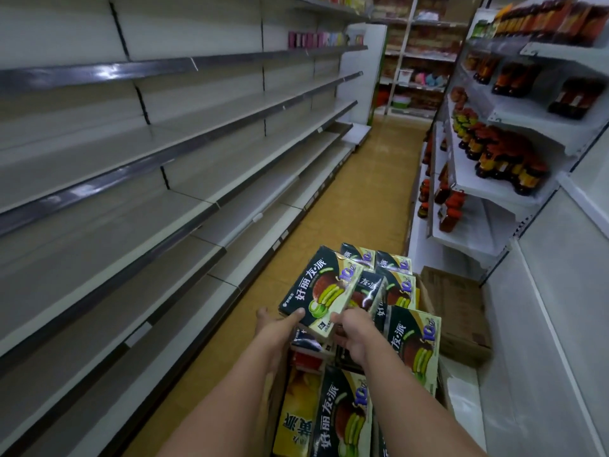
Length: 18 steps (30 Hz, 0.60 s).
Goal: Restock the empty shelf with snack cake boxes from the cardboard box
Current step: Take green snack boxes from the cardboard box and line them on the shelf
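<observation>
A dark snack cake box [321, 288] with green and cream print is lifted above the pile, tilted up at its far end. My left hand [275, 326] grips its near left corner and my right hand [354, 333] grips its near right edge. Below lie several more such boxes [412, 344] heaped in an open cardboard box [428, 301] on the floor. Long bare shelves [184, 179] run along the left side of the aisle.
A yellow-tiled aisle floor [372, 199] runs ahead between the shelves. On the right, white shelves [514, 189] carry dark sauce bottles. A cardboard flap [461, 321] sticks out at the right. A yellow box [296, 420] lies in the pile near me.
</observation>
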Each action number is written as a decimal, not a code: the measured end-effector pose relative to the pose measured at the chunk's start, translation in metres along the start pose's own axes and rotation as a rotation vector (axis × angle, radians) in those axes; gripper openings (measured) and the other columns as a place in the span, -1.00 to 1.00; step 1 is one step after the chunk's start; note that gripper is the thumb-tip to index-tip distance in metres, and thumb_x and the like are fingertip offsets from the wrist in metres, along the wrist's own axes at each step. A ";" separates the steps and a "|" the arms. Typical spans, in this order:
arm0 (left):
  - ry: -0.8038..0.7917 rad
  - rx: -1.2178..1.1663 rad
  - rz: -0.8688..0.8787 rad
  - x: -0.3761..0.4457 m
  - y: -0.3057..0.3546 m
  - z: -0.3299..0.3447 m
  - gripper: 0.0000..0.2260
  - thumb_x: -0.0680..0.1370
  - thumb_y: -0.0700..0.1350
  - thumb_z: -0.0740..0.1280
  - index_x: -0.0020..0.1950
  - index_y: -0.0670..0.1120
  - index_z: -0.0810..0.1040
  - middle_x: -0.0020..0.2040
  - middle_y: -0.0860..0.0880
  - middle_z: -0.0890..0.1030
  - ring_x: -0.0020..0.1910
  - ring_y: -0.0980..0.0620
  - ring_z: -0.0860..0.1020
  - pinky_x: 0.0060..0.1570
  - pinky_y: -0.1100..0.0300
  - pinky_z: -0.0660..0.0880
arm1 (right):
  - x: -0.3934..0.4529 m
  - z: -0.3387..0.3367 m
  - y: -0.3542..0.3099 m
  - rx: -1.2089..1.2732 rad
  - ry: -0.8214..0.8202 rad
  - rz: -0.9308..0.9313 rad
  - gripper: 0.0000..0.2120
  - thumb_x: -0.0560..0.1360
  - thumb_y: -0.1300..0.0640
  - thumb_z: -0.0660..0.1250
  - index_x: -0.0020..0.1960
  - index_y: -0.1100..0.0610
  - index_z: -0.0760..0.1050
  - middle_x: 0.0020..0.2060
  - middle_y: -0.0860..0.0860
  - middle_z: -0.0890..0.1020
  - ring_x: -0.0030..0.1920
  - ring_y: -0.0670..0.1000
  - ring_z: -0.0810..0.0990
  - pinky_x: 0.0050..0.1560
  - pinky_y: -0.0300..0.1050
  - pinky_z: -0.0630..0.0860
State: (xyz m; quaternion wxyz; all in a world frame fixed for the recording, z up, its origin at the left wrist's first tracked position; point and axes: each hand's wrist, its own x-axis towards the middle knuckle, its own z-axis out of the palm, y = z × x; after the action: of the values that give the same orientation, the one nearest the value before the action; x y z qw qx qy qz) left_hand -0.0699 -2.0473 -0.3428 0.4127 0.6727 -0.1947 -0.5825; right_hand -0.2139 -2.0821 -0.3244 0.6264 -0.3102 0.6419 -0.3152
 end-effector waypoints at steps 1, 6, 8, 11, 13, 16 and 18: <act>0.008 -0.068 0.012 -0.005 0.002 -0.003 -0.26 0.42 -0.12 0.50 0.46 -0.02 0.15 0.26 -0.21 0.49 0.04 -0.16 0.57 -0.18 0.08 0.54 | -0.005 0.005 -0.002 -0.010 -0.034 -0.012 -0.73 0.55 0.38 0.20 0.24 0.25 0.42 0.03 0.16 0.60 -0.16 0.07 0.58 -0.24 -0.07 0.54; 0.219 -0.053 0.152 -0.031 0.008 -0.035 -0.63 0.48 -0.29 0.40 0.21 -0.11 0.37 0.10 -0.15 0.55 0.00 -0.10 0.56 -0.01 0.01 0.55 | -0.021 0.035 0.000 -0.200 -0.045 -0.117 -0.45 0.44 0.35 0.30 0.37 0.19 0.21 0.02 0.13 0.53 -0.12 0.09 0.54 -0.29 -0.10 0.50; 0.274 -0.070 0.168 -0.044 0.006 -0.057 -0.66 0.48 -0.29 0.39 0.15 -0.06 0.35 0.12 -0.15 0.54 0.05 -0.14 0.56 0.12 -0.10 0.53 | -0.031 0.044 -0.003 -0.290 0.063 -0.198 -0.29 0.45 0.33 0.32 0.48 0.07 0.06 0.11 0.13 0.50 -0.02 0.12 0.55 -0.12 0.00 0.57; 0.349 -0.073 0.203 -0.064 0.002 -0.091 -0.66 0.51 -0.31 0.34 0.21 -0.08 0.34 0.16 -0.10 0.52 0.03 -0.10 0.56 0.06 -0.08 0.55 | -0.044 0.061 -0.006 -0.439 0.048 -0.250 -0.26 0.49 0.27 0.32 0.53 0.07 0.00 0.33 0.18 0.38 0.22 0.20 0.48 0.20 0.10 0.49; 0.414 -0.091 0.240 -0.078 0.001 -0.113 -0.68 0.54 -0.33 0.29 0.26 -0.14 0.34 0.10 -0.07 0.49 -0.06 -0.02 0.51 -0.18 0.13 0.51 | -0.055 0.080 -0.005 -0.518 -0.038 -0.271 -0.47 0.51 0.22 0.31 0.43 0.15 0.23 0.13 0.14 0.49 0.14 0.17 0.51 0.17 0.09 0.50; 0.518 -0.135 0.295 -0.096 -0.001 -0.149 -0.70 0.56 -0.30 0.28 0.27 -0.15 0.36 0.17 -0.10 0.51 -0.03 -0.07 0.55 -0.23 0.10 0.53 | -0.076 0.115 -0.001 -0.549 -0.135 -0.299 -0.61 0.50 0.18 0.30 0.30 0.15 0.31 -0.02 0.08 0.52 0.04 0.12 0.53 0.08 0.06 0.52; 0.585 -0.170 0.329 -0.111 -0.005 -0.176 -0.70 0.56 -0.25 0.30 0.27 -0.10 0.38 0.22 -0.12 0.54 0.05 -0.14 0.58 -0.02 -0.08 0.57 | -0.091 0.145 0.005 -0.580 -0.202 -0.316 -0.54 0.49 0.16 0.30 0.33 0.18 0.25 0.11 0.13 0.52 0.08 0.12 0.51 0.08 0.04 0.50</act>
State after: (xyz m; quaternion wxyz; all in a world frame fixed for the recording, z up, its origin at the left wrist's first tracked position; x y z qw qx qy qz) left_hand 0.0682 -1.9040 -0.2808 0.5938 0.7342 -0.1247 -0.3047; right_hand -0.0672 -2.0095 -0.2757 0.5159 -0.6006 0.5835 -0.1804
